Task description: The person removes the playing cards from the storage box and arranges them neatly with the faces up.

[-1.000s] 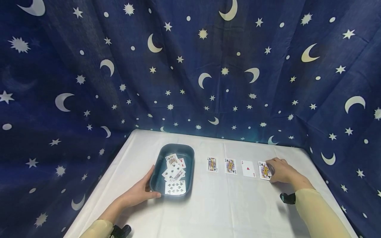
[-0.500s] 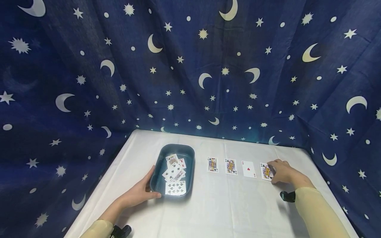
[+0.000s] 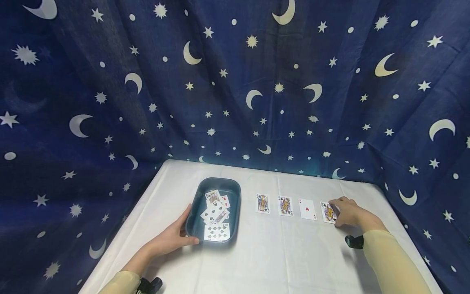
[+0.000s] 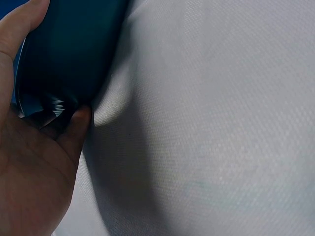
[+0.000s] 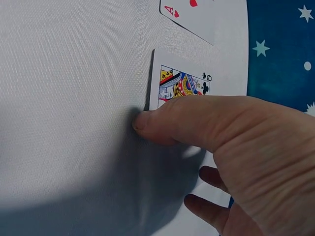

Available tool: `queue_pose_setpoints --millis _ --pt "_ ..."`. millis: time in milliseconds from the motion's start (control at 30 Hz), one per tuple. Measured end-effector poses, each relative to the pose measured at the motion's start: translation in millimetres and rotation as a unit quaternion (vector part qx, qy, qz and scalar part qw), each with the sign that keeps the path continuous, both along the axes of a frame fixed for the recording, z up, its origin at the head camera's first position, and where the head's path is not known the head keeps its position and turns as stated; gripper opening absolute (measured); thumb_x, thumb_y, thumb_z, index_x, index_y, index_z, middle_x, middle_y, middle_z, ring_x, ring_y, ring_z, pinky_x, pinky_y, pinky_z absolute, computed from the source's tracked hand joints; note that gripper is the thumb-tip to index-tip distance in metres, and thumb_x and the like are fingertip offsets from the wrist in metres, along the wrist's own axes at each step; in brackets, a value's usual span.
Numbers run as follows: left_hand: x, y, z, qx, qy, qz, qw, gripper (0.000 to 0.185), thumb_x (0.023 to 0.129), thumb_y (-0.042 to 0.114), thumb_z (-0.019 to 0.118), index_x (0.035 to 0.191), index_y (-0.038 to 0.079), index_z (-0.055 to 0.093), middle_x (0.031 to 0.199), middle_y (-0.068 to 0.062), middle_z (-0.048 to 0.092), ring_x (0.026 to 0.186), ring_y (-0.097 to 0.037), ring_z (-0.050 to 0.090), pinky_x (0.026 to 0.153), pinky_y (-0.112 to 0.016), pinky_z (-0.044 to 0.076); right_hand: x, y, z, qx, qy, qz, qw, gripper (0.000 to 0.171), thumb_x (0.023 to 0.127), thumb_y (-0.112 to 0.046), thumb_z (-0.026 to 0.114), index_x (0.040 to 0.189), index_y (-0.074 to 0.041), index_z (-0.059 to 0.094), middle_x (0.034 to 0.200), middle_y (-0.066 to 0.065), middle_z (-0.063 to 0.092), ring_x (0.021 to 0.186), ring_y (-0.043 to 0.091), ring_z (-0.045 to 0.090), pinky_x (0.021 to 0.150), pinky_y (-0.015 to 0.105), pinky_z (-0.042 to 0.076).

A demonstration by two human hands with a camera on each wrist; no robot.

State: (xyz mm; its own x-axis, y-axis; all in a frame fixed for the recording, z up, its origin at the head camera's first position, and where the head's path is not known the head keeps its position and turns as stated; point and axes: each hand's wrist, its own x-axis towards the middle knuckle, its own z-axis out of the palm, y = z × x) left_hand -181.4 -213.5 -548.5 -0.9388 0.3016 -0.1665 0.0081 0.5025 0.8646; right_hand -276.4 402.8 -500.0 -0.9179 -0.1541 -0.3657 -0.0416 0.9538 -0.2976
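White tabletop [image 3: 279, 257] is carrying everything: the right hand [image 3: 348, 213] is pinching the queen of clubs [image 3: 328, 212] in its grip, rightmost in the row, while the left hand [image 3: 169, 239] is clasping the teal tray [image 3: 235, 188].

Both forearms wear close-fitting pale yellow fabric sleeves, the left sleeve [image 3: 119, 283] and the right sleeve [image 3: 391, 261], each ending at the wrist and leaving the bare hands uncovered. A small black camera unit sits at each wrist, the left one [image 3: 148, 285] under the cuff, the right one [image 3: 353, 241] beside it.
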Motion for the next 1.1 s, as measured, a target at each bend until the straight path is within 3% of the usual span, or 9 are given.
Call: queue_pose_setpoints --millis 1100 --pt "0.3 0.4 -0.2 0.001 0.003 0.001 1.0 0.124 0.08 0.038 0.089 0.166 0.023 0.001 0.172 -0.01 0.004 0.153 -0.036 0.021 0.118 -0.047 0.035 -2.0 2.3 -3.8 -0.003 0.001 0.003 1.0 0.088 0.067 -0.007 0.081 0.146 0.005 0.046 0.14 0.037 0.037 0.12 0.054 0.039 0.097 0.078 0.039"
